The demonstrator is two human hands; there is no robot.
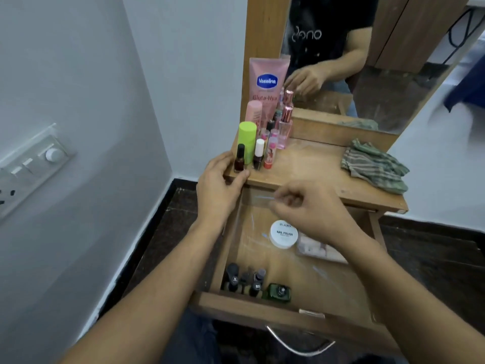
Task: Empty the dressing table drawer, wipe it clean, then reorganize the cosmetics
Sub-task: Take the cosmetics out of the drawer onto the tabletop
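Note:
The wooden drawer (262, 306) stands pulled out below the dressing table top (309, 166). Inside lie a white nail polish remover tub (284, 233), a clear packet of pads (319, 249), several dark bottles (244, 281) and a green bottle (279, 292) in the front left corner. My left hand (219, 190) pinches a dark red nail polish bottle (239, 158) standing at the table's left front edge. My right hand (304, 207) hovers over the drawer's back, fingers loosely curled, blurred; nothing shows in it.
A pink Vaseline tube (267, 82), a green-capped bottle (247, 137), a pink perfume bottle (284, 127) and small lip balms crowd the table's left side. A striped green cloth (375, 166) lies crumpled at the right. A mirror (367, 61) rises behind. A wall stands left.

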